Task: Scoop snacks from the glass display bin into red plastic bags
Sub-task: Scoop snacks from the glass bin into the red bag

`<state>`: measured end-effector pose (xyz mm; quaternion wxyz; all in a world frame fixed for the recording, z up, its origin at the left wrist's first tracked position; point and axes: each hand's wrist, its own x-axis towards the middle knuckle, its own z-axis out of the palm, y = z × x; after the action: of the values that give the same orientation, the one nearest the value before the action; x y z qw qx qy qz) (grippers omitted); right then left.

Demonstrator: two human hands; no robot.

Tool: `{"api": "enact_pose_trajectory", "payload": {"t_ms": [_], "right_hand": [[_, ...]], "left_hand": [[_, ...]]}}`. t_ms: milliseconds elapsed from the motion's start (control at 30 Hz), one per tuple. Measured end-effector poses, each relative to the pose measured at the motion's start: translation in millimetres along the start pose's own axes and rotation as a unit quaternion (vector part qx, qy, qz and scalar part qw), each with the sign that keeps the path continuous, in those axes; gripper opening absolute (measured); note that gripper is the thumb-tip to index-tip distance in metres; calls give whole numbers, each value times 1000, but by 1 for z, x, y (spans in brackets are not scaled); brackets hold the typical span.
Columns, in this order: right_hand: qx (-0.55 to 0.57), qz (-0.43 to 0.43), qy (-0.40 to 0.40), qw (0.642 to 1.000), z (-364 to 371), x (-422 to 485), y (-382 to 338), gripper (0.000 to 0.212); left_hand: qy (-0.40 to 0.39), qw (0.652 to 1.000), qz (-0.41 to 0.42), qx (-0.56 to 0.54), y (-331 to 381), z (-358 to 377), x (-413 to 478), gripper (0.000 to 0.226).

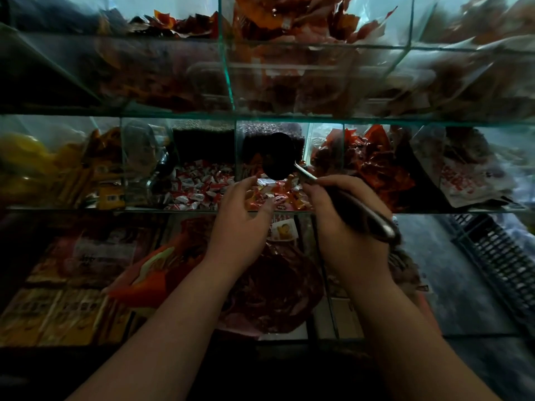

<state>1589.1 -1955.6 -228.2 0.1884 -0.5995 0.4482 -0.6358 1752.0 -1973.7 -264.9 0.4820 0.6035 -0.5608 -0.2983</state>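
Well, the scoop was held by the right hand, and the fingers were wrapped tight round its handle. Its dark bowl was kept up over the snacks in the bin at the middle of the frame, likely so it could be dipped in or lifted out. The handle was gripped far back, so the bowl could reach deep past the glass front.

The left hand was held just beside the bowl, with its fingers loose and spread and nothing gripped. It was probably put there so that falling snacks could be caught or pushed in. Whether its fingertips touched the snacks could not be told.

The inside of the bowl was too dark to be seen, so it could not be told if it was full. A red bag was seen low in the middle of the frame, between the two arms, below the bin. Whether it was the bag to be filled, or was open, could not be made out. The top shelf was blurred by the glass. Both arms were cut off at the bottom edge.
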Motion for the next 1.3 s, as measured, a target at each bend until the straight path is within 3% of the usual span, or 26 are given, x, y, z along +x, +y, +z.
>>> {"api": "enact_pose_trajectory", "payload": {"t_ms": [100,167,267,367,500,600,733,867,933,1033,1300], "right_hand": [[162,130,19,978,-18,-15,-32,13],[224,186,25,956,-34,-24,-47,23],[210,204,22,956,-57,-39,-53,19],[200,215,20,956,-76,-55,-49,22],[201,256,4,946,-96,-72,-44,20],[192,281,-38,940,-101,-77,-41,21],[102,278,-116,948,-87,-79,-35,7],[-40,266,-213,939,-44,-82,-13,24],[-91,272,-252,924,-17,-84,8,24],[-131,250,-297,912,18,-94,38,8],[-129,263,-348,890,46,-117,58,12]], "left_hand": [[25,999,12,-33,2,-12,-19,23],[23,998,14,-51,0,-21,-36,20],[34,999,25,-19,-7,-34,-60,17],[58,990,76,102,-21,-48,-78,20],[0,972,61,225,-44,-58,-93,12],[-57,962,10,266,-55,-56,-98,24],[-57,965,-39,251,-56,-53,-101,53],[-68,974,-79,203,-53,-49,-106,75],[-82,976,-96,177,-53,-47,-110,85],[-104,974,-116,165,-57,-48,-111,91],[-130,975,-146,110,-63,-57,-113,97]]}}
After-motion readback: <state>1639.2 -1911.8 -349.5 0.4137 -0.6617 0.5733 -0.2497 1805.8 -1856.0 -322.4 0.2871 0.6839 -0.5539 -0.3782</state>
